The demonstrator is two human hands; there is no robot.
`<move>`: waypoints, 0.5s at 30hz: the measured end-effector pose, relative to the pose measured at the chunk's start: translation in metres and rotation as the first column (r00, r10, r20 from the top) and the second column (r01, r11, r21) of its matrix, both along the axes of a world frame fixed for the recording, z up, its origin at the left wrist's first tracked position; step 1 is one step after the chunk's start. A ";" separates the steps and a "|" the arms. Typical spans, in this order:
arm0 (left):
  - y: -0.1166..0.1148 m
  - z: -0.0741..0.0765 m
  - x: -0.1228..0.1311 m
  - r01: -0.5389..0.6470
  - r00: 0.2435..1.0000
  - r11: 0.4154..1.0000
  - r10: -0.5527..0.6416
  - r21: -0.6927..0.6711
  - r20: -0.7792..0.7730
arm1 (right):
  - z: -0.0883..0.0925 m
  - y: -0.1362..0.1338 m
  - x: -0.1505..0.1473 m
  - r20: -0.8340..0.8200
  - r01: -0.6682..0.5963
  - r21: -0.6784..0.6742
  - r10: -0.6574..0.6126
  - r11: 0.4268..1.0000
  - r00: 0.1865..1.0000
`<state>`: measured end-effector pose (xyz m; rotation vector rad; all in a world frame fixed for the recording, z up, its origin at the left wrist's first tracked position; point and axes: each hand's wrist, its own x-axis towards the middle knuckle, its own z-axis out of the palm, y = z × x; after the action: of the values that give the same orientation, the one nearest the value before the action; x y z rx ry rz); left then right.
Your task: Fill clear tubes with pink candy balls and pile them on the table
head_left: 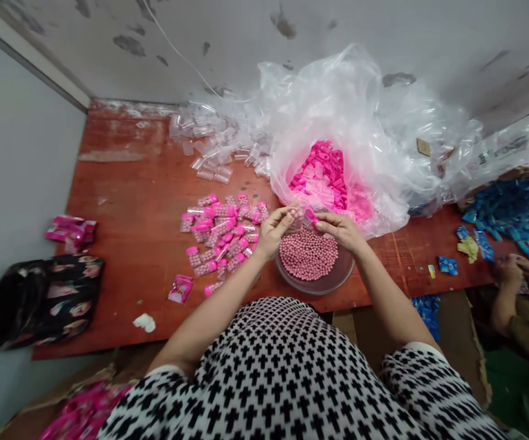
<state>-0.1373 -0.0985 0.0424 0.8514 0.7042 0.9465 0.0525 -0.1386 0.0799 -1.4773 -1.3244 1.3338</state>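
Note:
Above a bowl of small pink balls, my two hands are close together. My left hand has its fingers closed around a small clear plastic tube, partly hidden by the fingers. Between the thumb and fingers of my right hand is a bright pink cap, close to the tube's end; whether they touch I cannot tell. Left of the bowl lies a pile of pink-capped tubes filled with balls. Just behind my hands, an open plastic bag holds many pink caps.
Empty clear tubes lie at the back of the red table. A floral bag and pink packets are on the left. At the right, another person's hands work near blue packets.

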 end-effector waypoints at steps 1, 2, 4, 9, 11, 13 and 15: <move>-0.003 0.001 -0.001 0.008 1.000 1.000 -0.008 -0.016 0.021 | 0.000 -0.004 -0.006 -0.033 -0.013 -0.006 0.012 1.000 0.999; -0.006 0.002 -0.003 0.015 0.999 0.999 -0.013 -0.031 0.042 | -0.001 -0.008 -0.012 -0.055 -0.019 -0.003 0.019 1.000 0.998; -0.013 0.003 -0.005 0.008 0.998 0.999 -0.004 -0.052 0.070 | -0.002 -0.014 -0.023 -0.038 -0.008 0.034 0.009 0.999 0.999; -0.027 0.004 -0.009 -0.028 0.998 0.996 0.033 -0.087 0.057 | 0.005 -0.024 -0.039 0.323 0.020 0.270 -0.110 0.963 0.940; -0.030 0.004 -0.011 -0.033 0.997 0.996 0.038 -0.084 0.061 | 0.007 -0.025 -0.040 0.341 -0.005 0.286 -0.097 0.958 0.935; -0.031 0.004 -0.012 -0.038 0.997 0.997 0.043 -0.074 0.061 | 0.009 -0.025 -0.040 0.239 0.010 0.226 -0.065 0.974 0.969; -0.032 0.005 -0.014 -0.056 0.997 0.997 0.058 -0.049 0.046 | 0.009 -0.025 -0.040 0.076 0.044 0.116 -0.053 0.992 0.996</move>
<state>-0.1513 -0.1305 0.0470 0.7680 0.7104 0.9942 0.0122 -0.1634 0.0886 -1.4873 -1.3824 1.1595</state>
